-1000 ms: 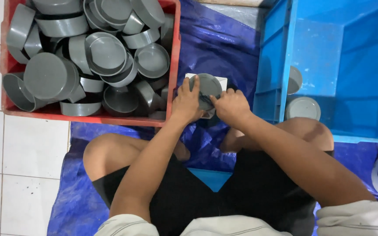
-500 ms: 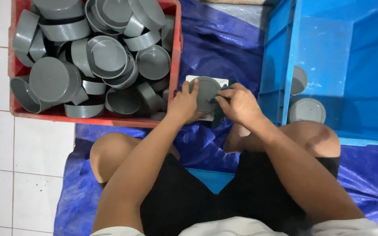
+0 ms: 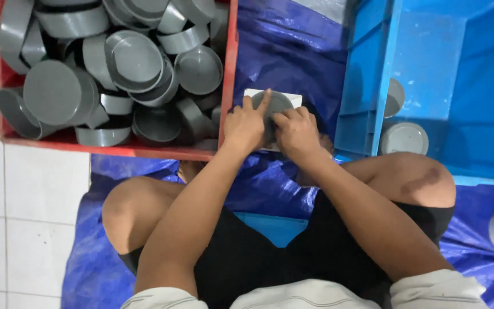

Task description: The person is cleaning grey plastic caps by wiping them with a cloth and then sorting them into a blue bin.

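My left hand (image 3: 245, 125) and my right hand (image 3: 297, 133) meet over a round grey cap (image 3: 277, 103) that lies on a white sheet (image 3: 293, 98) on the blue tarp. The left index finger stretches across the cap's top. The right fingers press on the cap's near side. Much of the cap is hidden by my fingers. I sit cross-legged, knees to either side.
A red crate (image 3: 229, 74) full of several grey caps (image 3: 135, 60) stands at the left. A blue crate (image 3: 367, 91) at the right holds two caps (image 3: 404, 137). White floor tiles (image 3: 35, 189) lie left of the blue tarp (image 3: 293, 46).
The view has shifted a little. Both hands stay on the grey cap; the left index finger now reaches further over its top, and the right fingers have shifted on its near side.
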